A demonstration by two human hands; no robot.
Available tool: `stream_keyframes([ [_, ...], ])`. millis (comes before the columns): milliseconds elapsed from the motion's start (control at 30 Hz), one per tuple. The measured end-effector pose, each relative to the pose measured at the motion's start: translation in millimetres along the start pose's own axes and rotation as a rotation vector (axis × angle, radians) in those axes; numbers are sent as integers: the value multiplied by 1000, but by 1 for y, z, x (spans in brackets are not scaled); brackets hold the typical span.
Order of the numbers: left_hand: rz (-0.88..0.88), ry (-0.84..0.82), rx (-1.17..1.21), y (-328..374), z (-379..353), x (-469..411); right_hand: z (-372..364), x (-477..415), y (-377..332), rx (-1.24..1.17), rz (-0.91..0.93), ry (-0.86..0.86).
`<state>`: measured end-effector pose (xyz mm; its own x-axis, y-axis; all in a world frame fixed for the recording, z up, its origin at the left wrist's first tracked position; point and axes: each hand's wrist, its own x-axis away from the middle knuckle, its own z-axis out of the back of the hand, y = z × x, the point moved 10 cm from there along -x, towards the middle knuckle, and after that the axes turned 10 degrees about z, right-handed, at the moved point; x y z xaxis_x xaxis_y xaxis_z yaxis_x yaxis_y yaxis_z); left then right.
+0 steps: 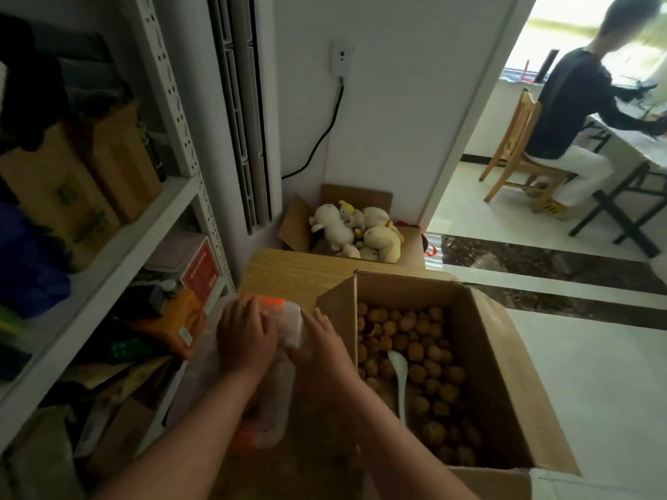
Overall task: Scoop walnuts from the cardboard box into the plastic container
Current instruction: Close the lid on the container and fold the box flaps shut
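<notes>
A clear plastic container (288, 328) with orange clips lies on the wooden table (288, 272), left of the cardboard box (498, 355). My left hand (245, 337) rests flat on the container's lid, fingers spread, and covers most of it. My right hand (321, 341) lies against the container's right side with straight fingers, the index pointing away along the box flap. The box is open and holds a layer of walnuts (429, 341). A white spoon (398, 369) lies on the walnuts, bowl toward the far side. What the container holds is blurred.
A white metal shelf (169, 196) packed with boxes and bags stands close on the left. Behind the table, a carton of plush toys (357, 229) sits on the floor. A person sits on a wooden chair (512, 146) at a desk in the far room.
</notes>
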<state>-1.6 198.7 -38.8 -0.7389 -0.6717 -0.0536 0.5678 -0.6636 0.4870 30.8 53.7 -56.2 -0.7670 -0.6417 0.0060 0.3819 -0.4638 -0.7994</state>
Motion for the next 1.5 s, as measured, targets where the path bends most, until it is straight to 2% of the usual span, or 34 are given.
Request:
stream_keyframes([
  [100, -20, -74, 113, 63, -15, -10, 81, -8, 16, 25, -11, 261],
  [200, 36, -239, 173, 111, -47, -26, 158, -2, 54, 35, -141, 461],
  [333, 138, -425, 212, 150, -86, -41, 229, 7, 117, 84, -331, 531],
  [433, 191, -497, 200, 160, -110, -47, 258, 15, 163, 63, -433, 546],
  [567, 259, -550, 138, 156, -136, -54, 269, 20, 205, -103, -539, 521],
  [733, 291, -498, 172, 156, -143, -62, 272, 4, 224, -259, -579, 457],
  [800, 368, -496, 318, 153, -143, -62, 271, 0, 221, -390, -541, 487],
  [933, 504, -530, 904, 152, -151, -57, 270, 12, 215, -643, -527, 608],
  [1000, 518, -515, 991, 150, -148, -51, 267, 19, 216, -752, -536, 647],
  [1100, 487, -490, 1085, 151, -138, -44, 265, 26, 213, -784, -504, 655],
  [1233, 338, -460, 1083, 161, -117, -37, 260, 39, 212, -881, -531, 669],
  [1333, 257, -455, 988, 161, -111, -24, 258, 54, 207, -780, -558, 599],
  [1500, -112, -457, 427, 162, -115, 4, 260, 67, 188, -50, -423, 435],
])
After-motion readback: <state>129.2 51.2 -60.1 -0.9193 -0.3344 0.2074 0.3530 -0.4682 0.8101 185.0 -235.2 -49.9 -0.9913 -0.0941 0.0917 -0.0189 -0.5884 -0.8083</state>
